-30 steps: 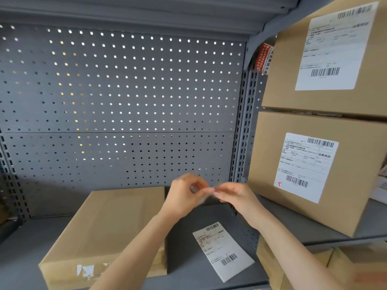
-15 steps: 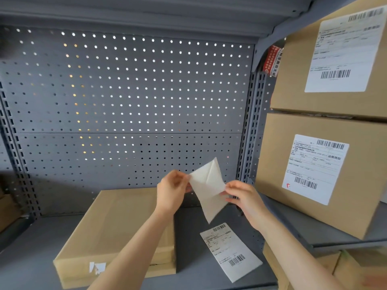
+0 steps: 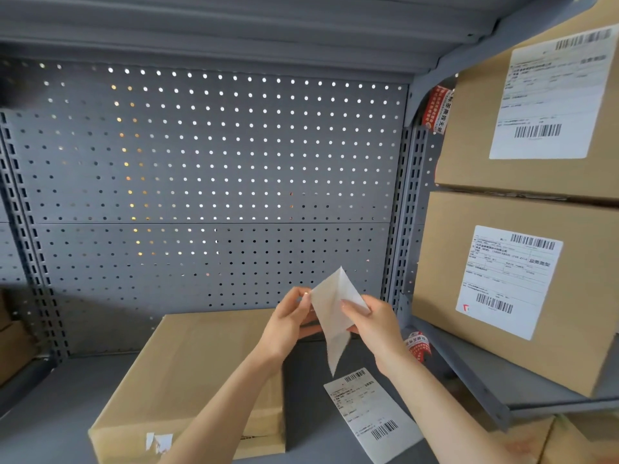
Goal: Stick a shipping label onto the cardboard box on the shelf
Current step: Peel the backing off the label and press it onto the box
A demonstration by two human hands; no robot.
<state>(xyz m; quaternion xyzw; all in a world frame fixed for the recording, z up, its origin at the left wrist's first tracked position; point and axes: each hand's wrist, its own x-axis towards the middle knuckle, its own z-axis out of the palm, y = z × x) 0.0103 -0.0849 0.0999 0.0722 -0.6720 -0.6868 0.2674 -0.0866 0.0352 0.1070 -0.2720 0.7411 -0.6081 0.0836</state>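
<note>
A flat, unlabelled cardboard box (image 3: pixel 204 373) lies on the grey shelf (image 3: pixel 60 403). Above its right end both hands hold one white label sheet (image 3: pixel 331 316), its blank side toward me, with a fold or split running down from its top corner. My left hand (image 3: pixel 289 324) pinches the sheet's left edge. My right hand (image 3: pixel 375 326) grips its right side. I cannot tell whether label and backing are apart. A second printed shipping label (image 3: pixel 368 413) lies flat on the shelf to the right of the box, under my right forearm.
A perforated grey back panel (image 3: pixel 207 182) closes the bay. On the neighbouring shelf to the right two large cardboard boxes are stacked, the upper (image 3: pixel 475 128) and the lower (image 3: pixel 435 279), each carrying a label. More cardboard boxes (image 3: pixel 536 440) sit below at the bottom right.
The hands met with fingertips together a second ago. Since then the white sheet has come into full view between them, and the hands have drawn slightly apart.
</note>
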